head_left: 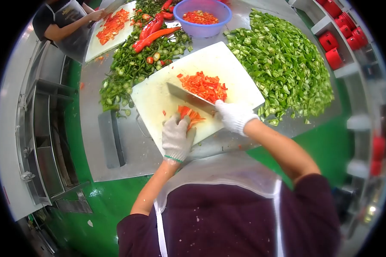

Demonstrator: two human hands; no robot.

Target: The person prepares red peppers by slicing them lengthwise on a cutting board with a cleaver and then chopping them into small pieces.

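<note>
My gloved right hand (236, 117) is wrapped round the handle of a cleaver (189, 96). Its broad blade slants across the white cutting board (240, 88), between two lots of red pepper. Beyond the blade lies a heap of chopped red pepper (203, 85). On the near side, my gloved left hand (176, 136) presses its curled fingertips on red pepper strips (190, 115), holding them against the board. A small red scrap lies left of those fingers.
Chopped green peppers (287, 64) form a big pile on the right. Stems and tops (126, 70) with whole red peppers (154, 37) lie at left. A blue bowl (202, 29) holds chopped red pepper. A grey bar-shaped object (111, 139) lies left. Another person (66, 25) works at a second board (111, 36).
</note>
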